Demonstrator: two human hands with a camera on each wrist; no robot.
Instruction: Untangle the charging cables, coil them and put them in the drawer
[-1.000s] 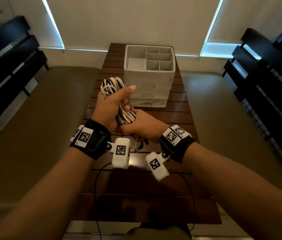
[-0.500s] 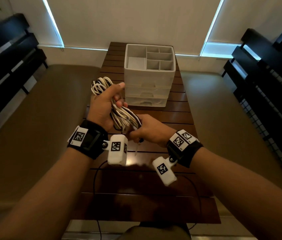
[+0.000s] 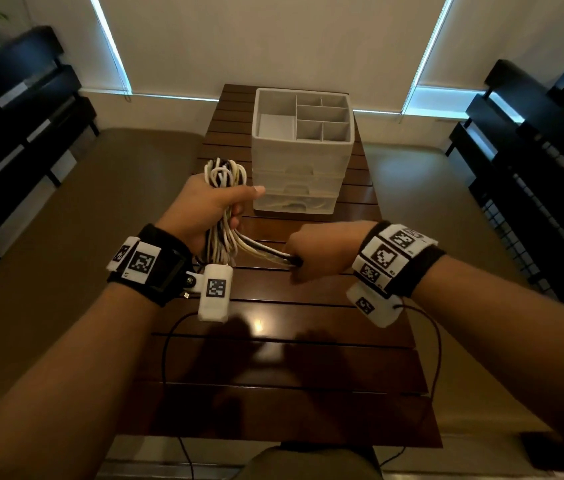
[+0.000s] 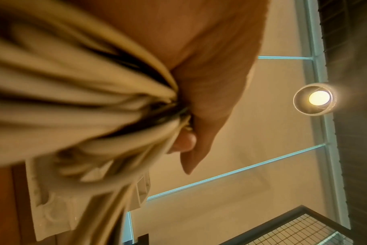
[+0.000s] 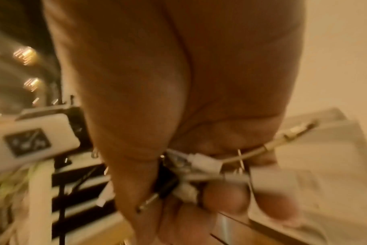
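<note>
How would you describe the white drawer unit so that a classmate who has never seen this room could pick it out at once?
Find the dark slatted wooden table running down the middle of the room. At its far end stands the white drawer unit, beyond both hands. It alone is boxy and pale, with an open top tray split into compartments above stacked translucent drawers.
</note>
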